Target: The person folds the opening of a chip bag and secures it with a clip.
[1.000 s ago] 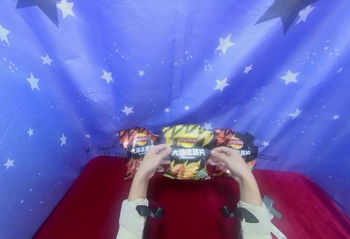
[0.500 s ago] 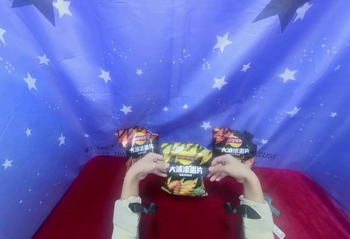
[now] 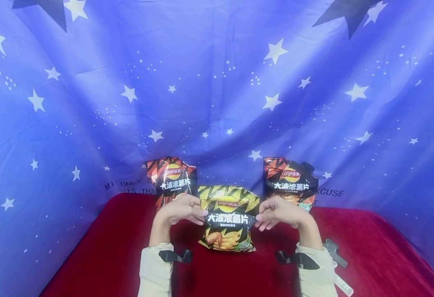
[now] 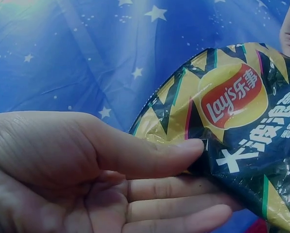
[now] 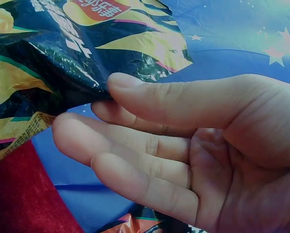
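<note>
A yellow and black Lay's chip bag point(image 3: 228, 222) stands upright, front face toward me, between both hands. My left hand point(image 3: 179, 210) pinches its left edge; in the left wrist view the thumb lies on the bag's front and the fingers go behind it. On the opposite edge my right hand point(image 3: 277, 212) pinches the bag between thumb and index finger, as the right wrist view shows, with the other fingers loosely extended below. Behind the left hand leans a red and black chip bag point(image 3: 174, 179), partly covered. Another red and black chip bag point(image 3: 291, 181) stands behind the right hand, its lower part hidden.
A red velvet cloth point(image 3: 109, 243) covers the table. Behind it hangs a blue curtain point(image 3: 209, 103) printed with stars. Beside the right sleeve lie a dark grey object point(image 3: 336, 252) and a white slotted piece point(image 3: 343, 285).
Both hands have brought the yellow bag down and toward me, away from the row with the two red bags. The red bags keep their places.
</note>
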Demonstrator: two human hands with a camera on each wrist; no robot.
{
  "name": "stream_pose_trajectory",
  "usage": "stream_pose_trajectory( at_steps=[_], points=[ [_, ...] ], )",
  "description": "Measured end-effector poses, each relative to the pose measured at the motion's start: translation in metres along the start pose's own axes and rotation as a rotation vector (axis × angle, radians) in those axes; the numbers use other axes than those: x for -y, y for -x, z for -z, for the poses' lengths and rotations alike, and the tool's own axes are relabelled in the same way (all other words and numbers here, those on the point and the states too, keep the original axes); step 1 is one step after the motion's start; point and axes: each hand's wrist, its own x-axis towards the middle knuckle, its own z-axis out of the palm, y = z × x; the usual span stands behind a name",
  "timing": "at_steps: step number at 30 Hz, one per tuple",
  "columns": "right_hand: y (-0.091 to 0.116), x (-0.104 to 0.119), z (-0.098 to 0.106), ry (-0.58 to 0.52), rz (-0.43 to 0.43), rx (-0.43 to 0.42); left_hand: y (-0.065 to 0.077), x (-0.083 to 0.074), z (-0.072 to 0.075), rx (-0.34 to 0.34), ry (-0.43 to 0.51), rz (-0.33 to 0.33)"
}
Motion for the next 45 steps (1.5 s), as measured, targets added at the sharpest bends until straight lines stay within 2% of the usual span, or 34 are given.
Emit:
stream_pose_trajectory(
  at_steps=[3, 5, 7, 11, 14, 16, 20, 23, 26, 29, 37, 45],
  points=[
    [0.001, 0.001, 0.0, 0.036, 0.023, -0.036, -0.002, -0.001, 0.0, -0.027, 0.018, -0.032],
    [0.002, 0.002, 0.0, 0.057, 0.05, -0.063, -0.003, -0.003, -0.001, -0.081, 0.012, -0.046],
    [0.001, 0.002, 0.001, 0.072, 0.077, -0.092, -0.003, -0.008, -0.003, -0.178, -0.033, -0.046],
    [0.0, 0.001, 0.001, 0.082, 0.105, -0.15, -0.004, -0.019, -0.013, -0.446, -0.175, -0.075],
    [0.0, 0.002, 0.0, 0.062, 0.102, -0.201, -0.009, -0.028, -0.025, -0.584, -0.246, -0.181],
    [-0.001, 0.004, -0.002, 0.046, 0.089, -0.242, -0.015, -0.032, -0.034, -0.622, -0.266, -0.259],
    [-0.004, 0.01, -0.006, 0.024, 0.067, -0.303, -0.026, -0.034, -0.052, -0.627, -0.341, -0.358],
    [-0.007, 0.014, -0.011, 0.016, 0.061, -0.319, -0.032, -0.033, -0.061, -0.649, -0.449, -0.381],
    [-0.008, 0.018, -0.014, 0.012, 0.056, -0.321, -0.034, -0.031, -0.064, -0.671, -0.503, -0.401],
    [-0.008, 0.021, -0.015, 0.016, 0.052, -0.321, -0.031, -0.033, -0.063, -0.675, -0.5, -0.417],
    [-0.003, 0.03, -0.016, 0.019, 0.074, -0.306, -0.025, -0.041, -0.063, -0.598, -0.474, -0.404],
    [-0.003, 0.033, -0.019, -0.013, 0.1, -0.29, -0.017, -0.05, -0.066, -0.593, -0.413, -0.405]
  ],
)
